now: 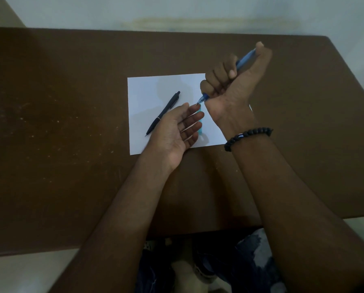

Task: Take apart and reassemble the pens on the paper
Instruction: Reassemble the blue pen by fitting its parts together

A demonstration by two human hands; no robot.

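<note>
Brown table [60, 123] holds a white paper sheet [147, 85] roughly centre. Leftmost on the sheet: black click pen [163, 113], lying flat, assembled from what shows, untouched. Long axis diagonal, tip toward the near-left, clicker end toward the far-right.

Left hand [177, 132] next: palm up, fingers straight and loosely spread, holding nothing, hovering or resting over the sheet's near-middle; contact with the paper cannot be told. Partly hidden under its fingertips is a teal pen [200, 125] or pen part on the paper; which one cannot be told. It lies steeply, running near to far.

Right hand [229, 81]: fist curled round a blue pen [243, 58], thumb up on the far end as if on the clicker. A black bead bracelet [246, 135] sits on that wrist. The pen is lifted above the sheet's right edge, long axis diagonal, writing tip pointing down and near-left toward the left fingertips, back end up and far-right. The tip is just beside the left index finger; touching or not is unclear.

Risks, as a judgement: if the thumb presses and the barrel is loosened, a spring or refill could shoot out past the open palm and roll off the sheet. The fist covers the barrel joint, so unscrewing needs a regrip, and the pen could slip then. Dim light makes small parts easy to lose.
</note>
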